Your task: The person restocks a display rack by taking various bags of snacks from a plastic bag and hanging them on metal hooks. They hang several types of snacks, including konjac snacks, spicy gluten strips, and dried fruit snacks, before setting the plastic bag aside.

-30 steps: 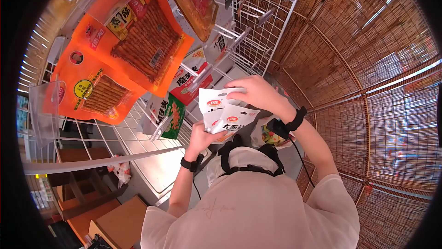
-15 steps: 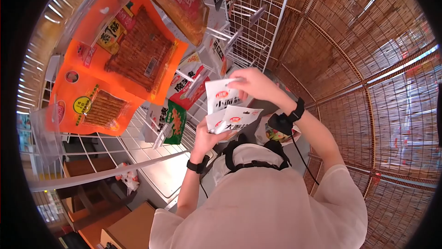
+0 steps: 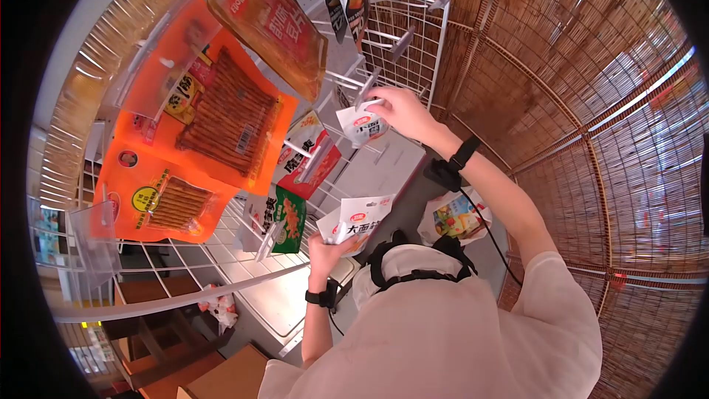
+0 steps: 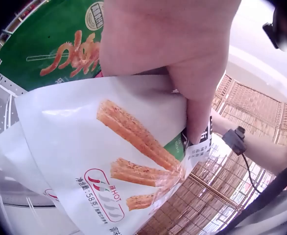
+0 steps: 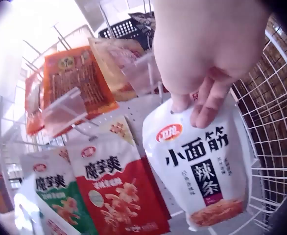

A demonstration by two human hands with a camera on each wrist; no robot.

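My right hand (image 3: 406, 114) pinches the top edge of a white snack packet (image 5: 231, 161) with black lettering and a red oval logo. That packet hangs upright close to a rack hook's price-tag holder (image 3: 367, 89) in the head view. Lower down, my left hand (image 3: 326, 255) grips white snack packets (image 3: 363, 216), at least two overlapping. In the left wrist view, the front packet (image 4: 70, 127) shows reddish-brown sticks, and my thumb (image 4: 198, 117) presses on its edge.
Left of the right hand hang a red-and-white packet (image 3: 314, 166) and a green-and-white packet (image 3: 289, 222). Large orange packets (image 3: 266, 148) and a brown packet (image 3: 277, 33) hang nearer. A white wire rack (image 3: 413, 67) and woven blind (image 3: 561, 89) border the right. A patterned bag (image 3: 454, 218) lies below.
My right hand has moved up and away from the left hand, carrying one white packet to the hooks. The left hand keeps the other packets, a little lower in the view.
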